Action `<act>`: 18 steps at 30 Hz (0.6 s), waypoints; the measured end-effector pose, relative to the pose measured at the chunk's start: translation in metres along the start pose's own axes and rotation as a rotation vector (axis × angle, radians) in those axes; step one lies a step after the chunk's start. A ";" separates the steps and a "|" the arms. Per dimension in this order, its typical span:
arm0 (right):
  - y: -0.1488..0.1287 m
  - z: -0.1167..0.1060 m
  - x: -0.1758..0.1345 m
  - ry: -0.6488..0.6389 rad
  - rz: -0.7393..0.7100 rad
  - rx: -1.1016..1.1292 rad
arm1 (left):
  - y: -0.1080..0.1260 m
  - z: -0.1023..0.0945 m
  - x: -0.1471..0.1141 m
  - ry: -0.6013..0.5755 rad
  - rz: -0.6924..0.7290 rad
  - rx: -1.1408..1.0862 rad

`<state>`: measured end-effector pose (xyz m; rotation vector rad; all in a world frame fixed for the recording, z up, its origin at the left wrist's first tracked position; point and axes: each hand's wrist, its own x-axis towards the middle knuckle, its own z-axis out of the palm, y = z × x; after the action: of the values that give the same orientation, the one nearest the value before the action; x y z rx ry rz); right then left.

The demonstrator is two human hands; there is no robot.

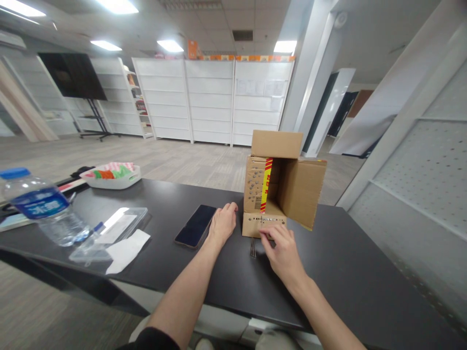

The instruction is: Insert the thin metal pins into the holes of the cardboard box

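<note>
An open cardboard box point(254, 182) stands on the black table, with small round metal heads dotting its left panel and its lower front flap point(251, 227). My right hand point(282, 247) is at that flap, thumb and forefinger pinched together. A thin dark sliver shows just above the fingertips; what they grip is too small to name. Several long thin metal pieces point(253, 248), like nails or screws, lie below the flap. My left hand point(223, 224) rests on the table between the phone point(196, 226) and the box, fingers loosely bent, nothing visible in it.
To the left are a water bottle point(44, 206), a clear plastic case point(126, 221), a white paper piece point(128, 250) and a white basket point(111, 182) with colourful contents. The box's right flap point(304, 192) sticks out sideways. White shelving point(209, 102) lines the back.
</note>
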<state>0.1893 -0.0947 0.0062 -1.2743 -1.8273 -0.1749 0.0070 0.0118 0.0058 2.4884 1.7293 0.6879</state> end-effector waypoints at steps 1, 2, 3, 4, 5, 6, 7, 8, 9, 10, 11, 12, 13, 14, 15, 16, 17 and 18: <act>-0.001 -0.001 -0.004 -0.027 0.001 0.002 | 0.000 0.000 0.000 0.003 0.001 0.000; -0.003 -0.002 -0.008 -0.057 -0.002 0.006 | 0.000 0.001 0.000 0.006 0.000 0.000; -0.004 -0.003 -0.012 -0.076 0.002 0.008 | 0.000 0.001 0.000 0.007 0.001 0.001; -0.006 -0.004 -0.016 -0.089 0.002 0.009 | 0.000 0.000 -0.001 0.005 0.000 0.002; -0.007 -0.005 -0.020 -0.103 -0.002 0.012 | 0.000 0.000 -0.001 0.002 0.000 0.004; -0.009 -0.006 -0.023 -0.120 -0.005 0.012 | 0.000 0.000 -0.001 0.002 -0.001 0.005; -0.010 -0.007 -0.027 -0.131 -0.007 0.016 | 0.000 -0.001 -0.001 0.001 -0.001 0.005; -0.011 -0.008 -0.030 -0.144 -0.008 0.024 | 0.000 -0.001 -0.001 0.000 -0.001 0.004; -0.012 -0.008 -0.032 -0.157 -0.009 0.034 | 0.000 -0.001 -0.001 0.001 -0.001 0.004; -0.013 -0.008 -0.035 -0.169 -0.009 0.046 | 0.000 -0.001 -0.001 0.003 0.001 0.003; -0.014 -0.008 -0.037 -0.184 -0.010 0.056 | 0.000 -0.001 -0.001 0.005 0.004 0.002; -0.014 -0.008 -0.039 -0.196 -0.012 0.065 | 0.000 -0.001 -0.001 0.006 0.005 0.002; -0.014 -0.007 -0.041 -0.207 -0.013 0.069 | 0.000 0.000 -0.001 0.008 0.004 0.004; -0.015 -0.007 -0.042 -0.215 -0.015 0.071 | 0.000 0.000 -0.001 0.009 0.001 0.007; -0.015 -0.007 -0.043 -0.221 -0.017 0.072 | 0.000 0.000 -0.001 0.007 -0.003 0.010; -0.014 -0.006 -0.044 -0.227 -0.018 0.072 | 0.000 0.000 -0.001 0.005 -0.007 0.013; -0.014 -0.006 -0.044 -0.233 -0.017 0.072 | 0.000 0.000 -0.001 0.002 -0.012 0.015; -0.014 -0.005 -0.045 -0.239 -0.016 0.072 | 0.000 0.000 -0.001 -0.002 -0.014 0.016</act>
<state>0.1849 -0.1351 -0.0175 -1.2746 -2.0272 0.0363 0.0070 0.0107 0.0059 2.4843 1.7564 0.6736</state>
